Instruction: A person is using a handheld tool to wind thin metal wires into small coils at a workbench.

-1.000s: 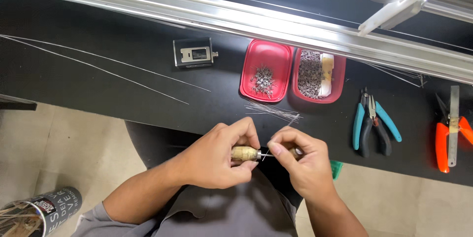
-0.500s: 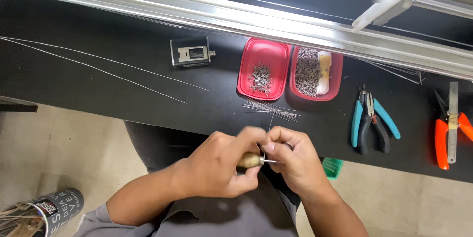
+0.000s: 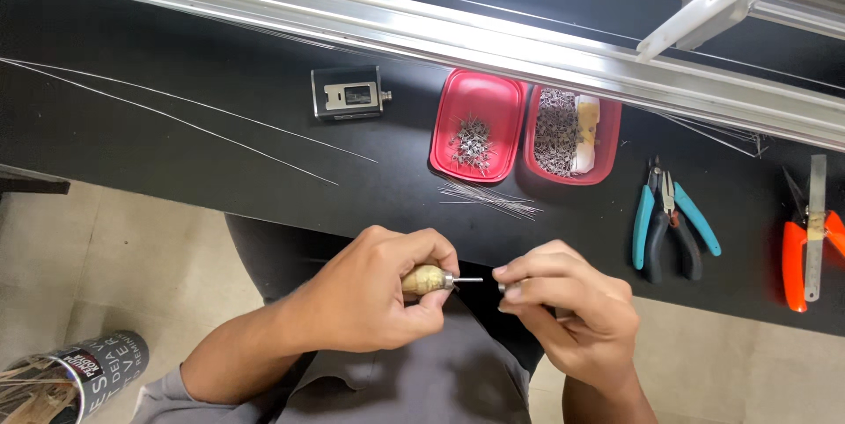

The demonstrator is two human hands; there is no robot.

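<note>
The left hand [image 3: 374,296] is closed around a small wooden-handled pin tool [image 3: 429,280], whose metal tip points right, its long axis level. The right hand [image 3: 563,301] pinches a tiny metal piece [image 3: 503,287] just beyond that tip, nearly in line and apart from it, below the black bench edge [image 3: 264,204] and two red trays [image 3: 475,125].

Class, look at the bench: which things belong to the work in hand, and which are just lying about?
In hand:
left hand holding wooden-handled tool
right hand pinching a small metal piece

Lying about:
two red trays of small metal parts
blue pliers
orange cutters
long wires
</note>
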